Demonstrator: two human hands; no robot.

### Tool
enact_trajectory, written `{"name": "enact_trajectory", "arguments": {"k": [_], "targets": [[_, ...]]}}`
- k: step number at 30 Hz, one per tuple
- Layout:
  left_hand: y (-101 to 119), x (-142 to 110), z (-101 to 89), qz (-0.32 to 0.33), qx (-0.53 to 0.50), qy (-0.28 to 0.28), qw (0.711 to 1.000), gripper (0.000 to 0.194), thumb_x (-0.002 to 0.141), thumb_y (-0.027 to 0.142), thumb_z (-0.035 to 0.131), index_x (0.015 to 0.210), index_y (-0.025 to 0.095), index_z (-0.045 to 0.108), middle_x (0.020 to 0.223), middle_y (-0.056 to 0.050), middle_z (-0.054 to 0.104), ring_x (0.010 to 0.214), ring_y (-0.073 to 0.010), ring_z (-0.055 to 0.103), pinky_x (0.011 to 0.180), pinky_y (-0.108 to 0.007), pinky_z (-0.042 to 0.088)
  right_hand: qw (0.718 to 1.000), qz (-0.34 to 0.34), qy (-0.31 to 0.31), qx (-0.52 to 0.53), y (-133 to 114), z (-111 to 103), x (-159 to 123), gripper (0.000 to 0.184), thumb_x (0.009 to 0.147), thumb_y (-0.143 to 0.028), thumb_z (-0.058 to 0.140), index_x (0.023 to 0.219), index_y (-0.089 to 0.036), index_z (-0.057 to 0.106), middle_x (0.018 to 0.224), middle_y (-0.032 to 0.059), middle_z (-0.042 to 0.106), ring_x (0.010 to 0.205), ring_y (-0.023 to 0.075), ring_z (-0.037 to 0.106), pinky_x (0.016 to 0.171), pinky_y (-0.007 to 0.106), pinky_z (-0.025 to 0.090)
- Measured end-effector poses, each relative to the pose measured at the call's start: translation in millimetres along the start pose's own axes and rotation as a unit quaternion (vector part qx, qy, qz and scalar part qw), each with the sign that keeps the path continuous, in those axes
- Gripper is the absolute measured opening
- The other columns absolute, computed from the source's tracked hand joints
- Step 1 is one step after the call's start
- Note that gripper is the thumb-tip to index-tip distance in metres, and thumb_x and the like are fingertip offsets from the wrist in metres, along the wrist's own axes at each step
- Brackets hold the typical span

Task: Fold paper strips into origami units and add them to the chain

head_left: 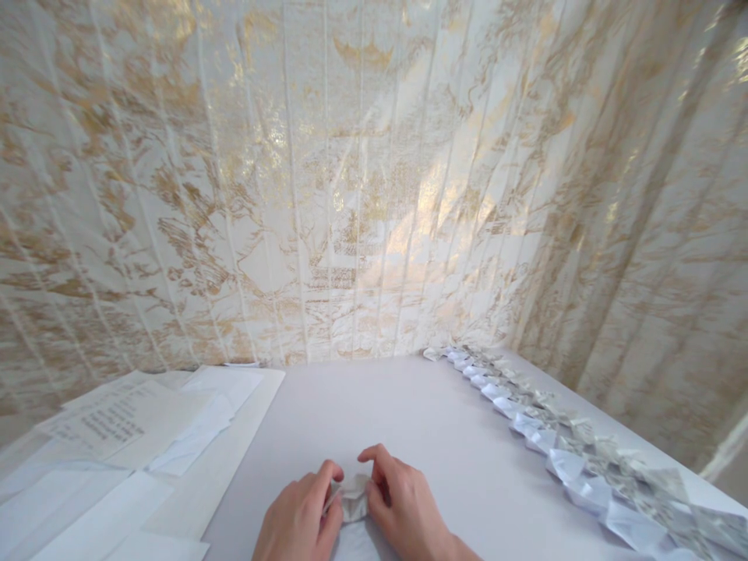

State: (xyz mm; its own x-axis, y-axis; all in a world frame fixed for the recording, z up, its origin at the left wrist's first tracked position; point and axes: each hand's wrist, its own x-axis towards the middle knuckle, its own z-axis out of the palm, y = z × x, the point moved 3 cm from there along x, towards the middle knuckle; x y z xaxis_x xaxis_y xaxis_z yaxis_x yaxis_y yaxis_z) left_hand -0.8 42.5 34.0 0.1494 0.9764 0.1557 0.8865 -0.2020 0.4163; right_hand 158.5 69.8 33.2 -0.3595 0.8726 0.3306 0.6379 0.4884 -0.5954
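Observation:
Low in the middle of the view, a small greyish-white piece of folded paper (354, 499) is between my two hands, close to the table surface. My left hand (304, 514) pinches its left edge between thumb and fingers. On the other side, my right hand (403, 502) grips the right edge with its thumb and curled fingers, the index finger arched above the paper. Beneath and nearer to me lies a paler white piece (358, 541), partly cut off by the bottom of the picture.
Loose paper sheets (192, 421), one with printed text (111, 421), overlap on the left of the white table (344, 405). Rows of folded paper pieces (576, 475) run along its right side. Gold-patterned curtains (351, 195) hang behind and to the right.

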Motion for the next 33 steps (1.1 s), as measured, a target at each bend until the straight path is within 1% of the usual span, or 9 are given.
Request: {"name": "enact_trajectory", "arguments": {"k": [5,11,16,19,24,27,30,33], "targets": [[7,-4,-1.1,-0.002,-0.021,0.005,1.000,0.027,0.082,0.013,0.044,0.104,0.025,0.051,0.081,0.002,0.069,0.078,-0.0181,0.064,0.072,-0.026,0.040,1.000,0.009,0.017,0.016,3,-1,1,0.039,0.071,-0.004,0.044,0.105,-0.019,0.056,0.061,-0.0073,0.048,0.052,0.0119,0.049,0.054,0.021,0.034],[7,-5,-0.4,-0.013,-0.004,-0.005,1.000,0.029,0.080,0.015,0.049,0.106,0.023,0.053,0.074,0.002,0.065,0.075,-0.0195,0.063,0.068,-0.026,0.039,1.000,0.014,0.024,0.010,2,-4,1,0.041,0.068,-0.003,0.044,0.103,-0.019,0.056,0.057,-0.0088,0.041,0.049,0.0108,0.045,0.051,0.020,0.030],[0,-4,1.9,-0.017,-0.025,0.004,1.000,0.031,0.082,0.008,0.039,0.106,0.026,0.050,0.066,0.006,0.056,0.069,-0.0153,0.063,0.063,-0.022,0.037,1.000,-0.006,0.029,0.005,-1,-4,0,0.040,0.069,-0.004,0.044,0.103,-0.019,0.057,0.054,-0.0096,0.038,0.046,0.0104,0.041,0.049,0.020,0.027],[-4,-3,3.3,-0.015,-0.043,0.003,0.999,0.033,0.083,0.008,0.036,0.106,0.027,0.048,0.065,0.007,0.055,0.068,-0.0149,0.063,0.062,-0.021,0.037,1.000,-0.013,0.021,0.010,-2,-3,0,0.039,0.071,-0.004,0.045,0.104,-0.019,0.058,0.053,-0.0100,0.037,0.044,0.0104,0.040,0.049,0.020,0.026],[-6,-2,4.6,0.000,-0.052,0.009,0.999,0.028,0.089,0.016,0.030,0.106,0.028,0.048,0.067,0.005,0.063,0.072,-0.0176,0.065,0.064,-0.023,0.038,1.000,-0.019,-0.001,0.025,-6,-4,-3,0.038,0.075,-0.006,0.045,0.109,-0.019,0.055,0.053,-0.0103,0.037,0.044,0.0105,0.039,0.050,0.020,0.028],[-9,-1,5.4,-0.008,-0.056,0.019,0.998,0.028,0.091,0.019,0.026,0.106,0.027,0.049,0.071,0.002,0.067,0.074,-0.0190,0.066,0.065,-0.025,0.039,0.999,-0.032,-0.010,0.033,-10,-6,-4,0.038,0.077,-0.008,0.045,0.112,-0.019,0.054,0.055,-0.0095,0.040,0.046,0.0110,0.042,0.051,0.020,0.030],[-13,0,6.6,-0.012,-0.077,0.031,0.996,0.029,0.093,0.021,0.023,0.106,0.026,0.047,0.076,0.000,0.069,0.078,-0.0193,0.067,0.067,-0.026,0.041,0.999,-0.039,-0.012,0.021,-13,-5,-5,0.040,0.074,-0.011,0.049,0.114,-0.018,0.053,0.057,-0.0087,0.043,0.048,0.0118,0.045,0.052,0.021,0.031],[-14,-1,8.6,-0.007,-0.095,0.031,0.995,0.029,0.094,0.021,0.021,0.107,0.026,0.046,0.080,0.000,0.069,0.078,-0.0189,0.067,0.068,-0.027,0.041,0.999,-0.048,-0.012,0.004,-12,-3,-6,0.046,0.070,-0.009,0.048,0.115,-0.018,0.052,0.057,-0.0086,0.043,0.048,0.0120,0.045,0.052,0.021,0.031]]}}
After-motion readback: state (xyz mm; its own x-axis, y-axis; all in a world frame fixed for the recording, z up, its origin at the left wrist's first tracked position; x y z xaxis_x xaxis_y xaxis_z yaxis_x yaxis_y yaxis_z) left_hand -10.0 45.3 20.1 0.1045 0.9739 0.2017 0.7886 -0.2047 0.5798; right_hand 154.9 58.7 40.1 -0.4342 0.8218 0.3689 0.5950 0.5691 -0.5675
